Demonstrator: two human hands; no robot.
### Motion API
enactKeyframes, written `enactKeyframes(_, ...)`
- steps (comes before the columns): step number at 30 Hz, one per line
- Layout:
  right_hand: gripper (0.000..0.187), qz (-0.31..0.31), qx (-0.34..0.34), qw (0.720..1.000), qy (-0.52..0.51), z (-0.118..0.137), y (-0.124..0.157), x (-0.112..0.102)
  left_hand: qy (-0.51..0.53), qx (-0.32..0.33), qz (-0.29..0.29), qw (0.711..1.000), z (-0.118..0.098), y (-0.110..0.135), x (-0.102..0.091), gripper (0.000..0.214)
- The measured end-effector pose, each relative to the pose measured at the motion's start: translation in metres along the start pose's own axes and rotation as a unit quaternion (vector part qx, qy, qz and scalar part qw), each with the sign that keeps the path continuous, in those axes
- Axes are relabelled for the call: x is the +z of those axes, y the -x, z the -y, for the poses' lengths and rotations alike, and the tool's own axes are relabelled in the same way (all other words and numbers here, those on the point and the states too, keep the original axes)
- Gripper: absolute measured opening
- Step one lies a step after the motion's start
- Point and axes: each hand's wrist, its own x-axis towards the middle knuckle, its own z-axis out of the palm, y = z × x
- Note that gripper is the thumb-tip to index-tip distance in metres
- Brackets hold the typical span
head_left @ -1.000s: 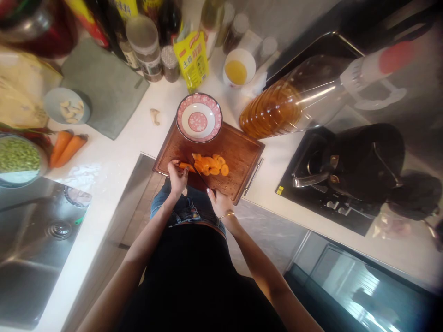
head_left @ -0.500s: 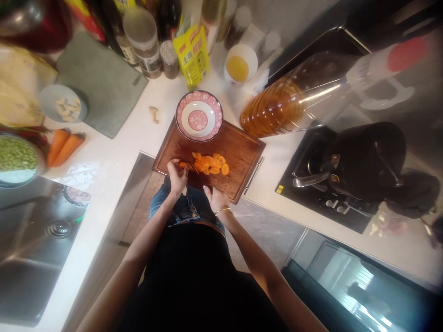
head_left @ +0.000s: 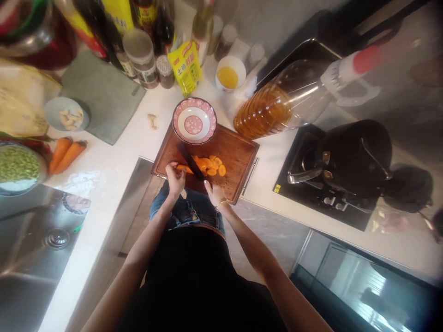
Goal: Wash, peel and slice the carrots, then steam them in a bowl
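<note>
A wooden cutting board (head_left: 238, 154) lies at the counter's front edge. My left hand (head_left: 175, 179) is closed on the remaining piece of carrot (head_left: 183, 168), holding it down on the board. My right hand (head_left: 213, 192) is closed on the handle of a dark knife (head_left: 191, 161), whose blade angles up and left across the carrot. Several orange carrot slices (head_left: 212, 166) lie in a pile just right of the blade. A pink-patterned empty bowl (head_left: 194, 121) rests on the board's far edge.
Two whole carrots (head_left: 65, 153) and a bowl of green beans (head_left: 18, 166) sit at left, above the steel sink (head_left: 31, 258). A big oil bottle (head_left: 284, 106) lies right of the board. A black pot (head_left: 353, 159) stands on the stove. Jars and bottles line the back.
The knife blade has swung up and leftward over the carrot piece. Both hands stay at the board's near edge; the view shifted slightly.
</note>
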Motion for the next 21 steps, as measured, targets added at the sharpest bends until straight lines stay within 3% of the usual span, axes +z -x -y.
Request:
enactKeyframes(3,0.058,0.002,0.003,1.000,-0.019,0.000,0.007,-0.004,0.017,-0.015,0.010,1.000,0.003,0.001,0.001,0.039)
enactKeyframes(10,0.052,0.016,0.026,0.999,0.041,0.015,0.035,-0.021,0.029,-0.038,0.005,0.999,0.006,0.004,0.003,0.037)
enactKeyframes(21,0.052,0.028,0.028,0.997,0.067,0.014,0.036,-0.026,0.022,-0.031,-0.010,0.999,0.003,0.005,0.004,0.034)
